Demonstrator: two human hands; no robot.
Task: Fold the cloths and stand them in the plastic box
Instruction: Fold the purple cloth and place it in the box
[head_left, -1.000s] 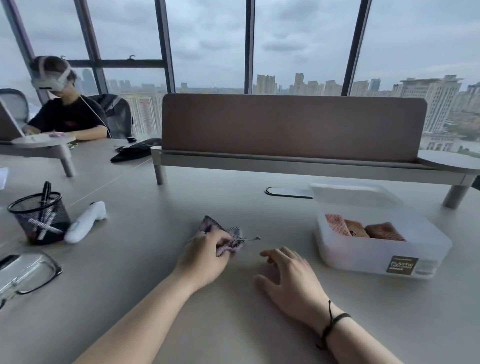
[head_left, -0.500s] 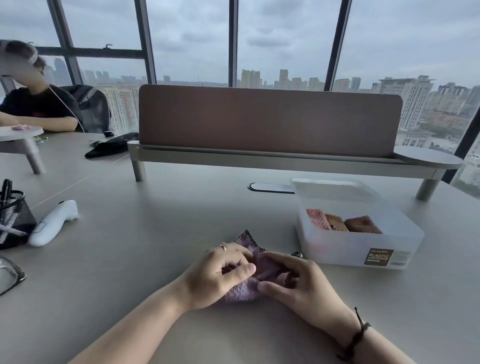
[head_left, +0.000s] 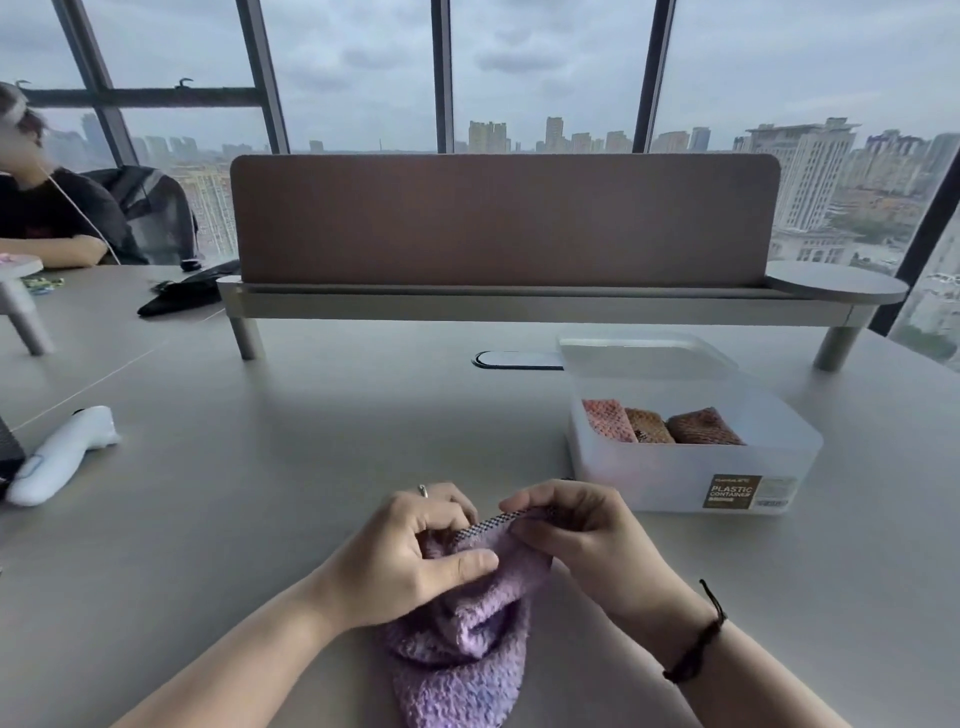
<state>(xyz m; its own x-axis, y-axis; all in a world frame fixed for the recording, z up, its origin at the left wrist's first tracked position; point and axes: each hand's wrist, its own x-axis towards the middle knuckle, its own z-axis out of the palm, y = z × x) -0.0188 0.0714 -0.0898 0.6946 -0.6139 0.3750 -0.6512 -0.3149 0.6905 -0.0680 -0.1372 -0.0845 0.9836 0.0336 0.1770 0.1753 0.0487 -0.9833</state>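
Note:
A fluffy purple cloth (head_left: 467, 644) with a checkered hem hangs bunched between my hands above the near table edge. My left hand (head_left: 410, 556) grips its left upper part, thumb over the fabric. My right hand (head_left: 576, 530) pinches the checkered hem at the top right. To the right stands the translucent plastic box (head_left: 675, 467), open, with three folded cloths upright in it: a pink one (head_left: 608, 418), an orange-brown one (head_left: 647, 423) and a darker brown one (head_left: 701, 426). The right part of the box holds nothing visible.
The box lid (head_left: 644, 353) lies just behind the box. A desk divider shelf (head_left: 519, 301) crosses the back of the grey table. A white controller (head_left: 62, 452) lies at the left. A person sits at the far left.
The purple cloth moved from the table in front of my left hand toward me. Both hands now hold it raised, and it hangs down longer than before.

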